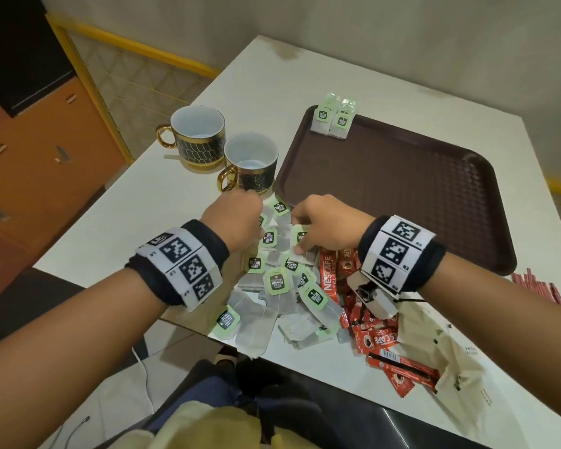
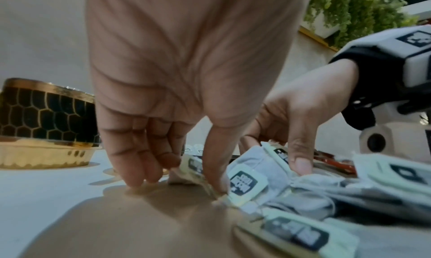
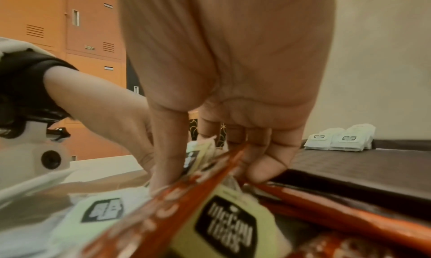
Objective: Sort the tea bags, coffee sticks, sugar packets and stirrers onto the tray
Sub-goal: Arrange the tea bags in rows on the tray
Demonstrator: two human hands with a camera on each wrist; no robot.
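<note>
A loose pile of tea bags [image 1: 277, 281] with green tags lies on the white table near its front edge, with red coffee sticks [image 1: 365, 332] to its right. My left hand [image 1: 256, 222] reaches into the pile's far left side; its thumb and fingertips pinch a tea bag [image 2: 191, 165] against the table. My right hand [image 1: 300, 234] is at the pile's far right side, its thumb and curled fingers pinching a tea bag [image 3: 192, 156]. The brown tray [image 1: 402, 196] lies beyond, holding two small stacks of tea bags [image 1: 332, 119] in its far left corner.
Two black-and-gold cups [image 1: 198, 134] [image 1: 250, 163] stand left of the tray, the nearer one just beyond my left hand. Thin red sticks [image 1: 538, 286] lie right of the tray's near corner. Beige paper packets [image 1: 441, 348] lie at the table's front right.
</note>
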